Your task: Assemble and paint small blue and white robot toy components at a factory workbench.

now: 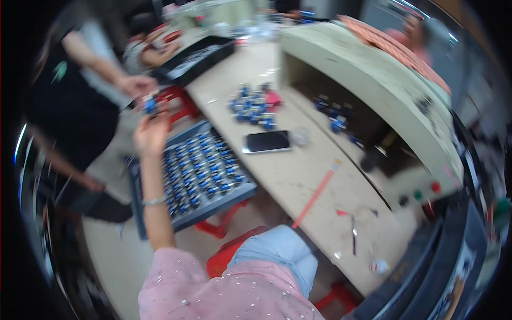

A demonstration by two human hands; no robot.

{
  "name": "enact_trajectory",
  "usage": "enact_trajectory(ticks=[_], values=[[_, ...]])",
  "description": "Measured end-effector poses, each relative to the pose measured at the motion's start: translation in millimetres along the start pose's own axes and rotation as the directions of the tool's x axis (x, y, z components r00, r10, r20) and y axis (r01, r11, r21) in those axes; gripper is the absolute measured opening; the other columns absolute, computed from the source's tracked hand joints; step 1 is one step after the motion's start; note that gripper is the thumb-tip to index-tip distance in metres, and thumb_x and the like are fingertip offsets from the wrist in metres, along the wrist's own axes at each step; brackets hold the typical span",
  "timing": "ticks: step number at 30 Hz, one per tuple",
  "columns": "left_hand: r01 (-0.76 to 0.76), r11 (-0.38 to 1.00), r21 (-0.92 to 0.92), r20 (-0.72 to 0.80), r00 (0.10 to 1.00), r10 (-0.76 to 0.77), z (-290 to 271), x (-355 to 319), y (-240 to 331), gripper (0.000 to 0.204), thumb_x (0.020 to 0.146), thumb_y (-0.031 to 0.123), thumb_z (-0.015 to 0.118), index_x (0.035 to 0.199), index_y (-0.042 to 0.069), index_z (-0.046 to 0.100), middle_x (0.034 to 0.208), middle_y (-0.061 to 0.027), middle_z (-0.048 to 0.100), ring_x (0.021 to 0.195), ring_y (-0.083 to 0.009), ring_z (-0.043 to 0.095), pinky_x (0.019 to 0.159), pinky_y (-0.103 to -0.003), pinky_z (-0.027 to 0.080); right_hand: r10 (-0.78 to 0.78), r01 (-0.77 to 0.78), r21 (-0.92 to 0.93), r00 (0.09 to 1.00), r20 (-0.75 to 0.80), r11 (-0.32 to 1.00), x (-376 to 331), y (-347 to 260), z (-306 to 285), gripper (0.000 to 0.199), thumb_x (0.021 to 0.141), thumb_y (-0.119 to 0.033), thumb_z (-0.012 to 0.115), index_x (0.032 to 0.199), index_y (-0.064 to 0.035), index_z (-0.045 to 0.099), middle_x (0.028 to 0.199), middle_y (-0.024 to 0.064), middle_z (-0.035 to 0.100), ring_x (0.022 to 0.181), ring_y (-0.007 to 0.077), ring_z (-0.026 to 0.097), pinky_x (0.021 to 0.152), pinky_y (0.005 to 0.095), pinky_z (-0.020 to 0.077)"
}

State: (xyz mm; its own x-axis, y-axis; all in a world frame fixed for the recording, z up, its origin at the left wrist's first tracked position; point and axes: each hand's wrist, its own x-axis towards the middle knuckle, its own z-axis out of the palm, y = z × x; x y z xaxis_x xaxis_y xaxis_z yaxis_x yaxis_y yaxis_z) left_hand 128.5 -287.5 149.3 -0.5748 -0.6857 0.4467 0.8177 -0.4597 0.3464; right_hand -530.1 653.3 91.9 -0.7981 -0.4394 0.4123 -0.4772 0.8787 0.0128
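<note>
My left hand (151,132) reaches out to the far left, its fingers closed on a small blue part (151,104) with a pale top. A co-worker's hand (136,85) is at the same part from the other side; blur hides whose grip is firmer. Beneath my left forearm is a grey tray (242,191) with rows of similar blue-and-silver parts (197,165). My right hand is out of view.
On the table (272,176) lie a heap of blue parts (248,106), a phone (268,141), a red strip (316,194) and tweezers-like tool (354,237). A pale machine housing (368,69) stands right, more blue parts inside. Red stools (218,261) sit below; a black bin (197,61) lies beyond.
</note>
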Motion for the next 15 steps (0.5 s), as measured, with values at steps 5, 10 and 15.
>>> enact_trajectory(ticks=[5, 10, 15], values=[[-0.2, 0.974, 0.108, -0.173, 0.961, 0.217, -18.7, -41.9, 11.7, 0.046, 0.091, 0.012, 0.042, 0.131, -0.01, 0.034, 0.127, -0.0298, 0.043, 0.111, -0.038, 0.047, 0.094, -0.041, 0.044, 0.65, -0.804, 0.179, 0.57, 0.503, 0.567, -55.0, -17.6, -82.6, 0.029, 0.089, -0.019, 0.064, 0.111, -0.0019, 0.057, 0.109, 0.0195, 0.06, 0.087, 0.0286, 0.062, 0.073, 0.0359, 0.0534], [-0.186, 0.974, 0.132, -0.235, 0.948, 0.213, -40.5, -19.2, 11.1, 0.04, 0.092, 0.011, 0.042, 0.127, -0.008, 0.036, 0.128, -0.0306, 0.043, 0.11, -0.0371, 0.048, 0.094, -0.041, 0.044, 0.698, -0.791, 0.219, 0.609, 0.377, 0.571, -48.8, -35.2, -86.6, 0.028, 0.085, -0.013, 0.056, 0.11, -0.0019, 0.058, 0.091, 0.0119, 0.058, 0.074, 0.022, 0.055, 0.065, 0.0328, 0.0462], [-0.128, 0.992, 0.009, -0.166, 0.978, 0.127, -49.6, -0.2, 38.6, 0.046, 0.095, 0.011, 0.037, 0.133, -0.011, 0.026, 0.133, -0.0303, 0.037, 0.12, -0.0386, 0.043, 0.103, -0.044, 0.039, 0.707, -0.739, 0.279, 0.671, 0.225, 0.613, -58.8, -8.4, -62.2, 0.038, 0.078, -0.009, 0.051, 0.115, -0.0036, 0.057, 0.067, 0.0051, 0.053, 0.049, 0.0132, 0.049, 0.043, 0.0273, 0.0396]])
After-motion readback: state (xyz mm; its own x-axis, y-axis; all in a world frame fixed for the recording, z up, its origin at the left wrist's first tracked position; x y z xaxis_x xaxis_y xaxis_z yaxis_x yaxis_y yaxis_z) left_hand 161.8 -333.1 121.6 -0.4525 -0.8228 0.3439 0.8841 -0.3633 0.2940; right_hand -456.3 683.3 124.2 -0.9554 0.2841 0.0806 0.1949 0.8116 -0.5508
